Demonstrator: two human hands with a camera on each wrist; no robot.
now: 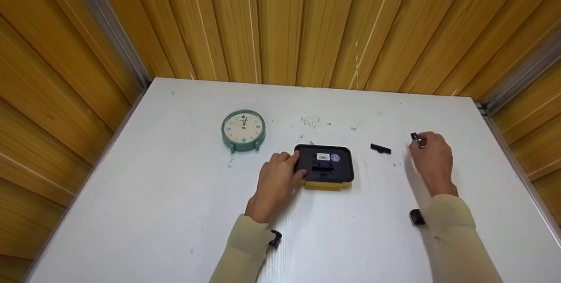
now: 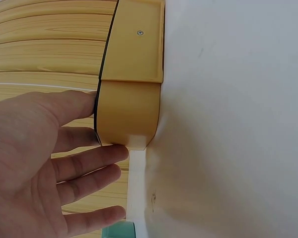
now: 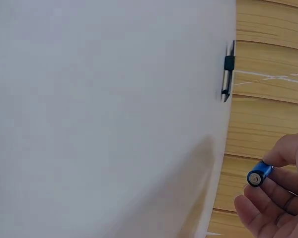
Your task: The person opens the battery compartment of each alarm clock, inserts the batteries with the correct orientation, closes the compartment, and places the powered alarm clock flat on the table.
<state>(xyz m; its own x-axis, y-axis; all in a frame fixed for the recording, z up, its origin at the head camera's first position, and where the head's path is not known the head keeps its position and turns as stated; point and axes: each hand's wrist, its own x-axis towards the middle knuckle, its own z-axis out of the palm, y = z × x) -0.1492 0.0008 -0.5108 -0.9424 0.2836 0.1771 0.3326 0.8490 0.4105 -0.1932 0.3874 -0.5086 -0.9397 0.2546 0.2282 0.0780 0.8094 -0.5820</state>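
Note:
A yellow device with a black back lies back side up at the middle of the table; I cannot see its front. A narrow slot lies uncovered in the back. My left hand holds the device's left end, thumb and index finger at the rim of the back; in the left wrist view its other fingers stretch out beside the yellow casing. Off to the right, my right hand pinches a blue battery above the table. Between the hands lies a small black cover strip.
A round green clock with two feet lies face up at the back left. Wood-patterned walls border the white table at the back and sides. Dark scuffs mark the tabletop behind the device.

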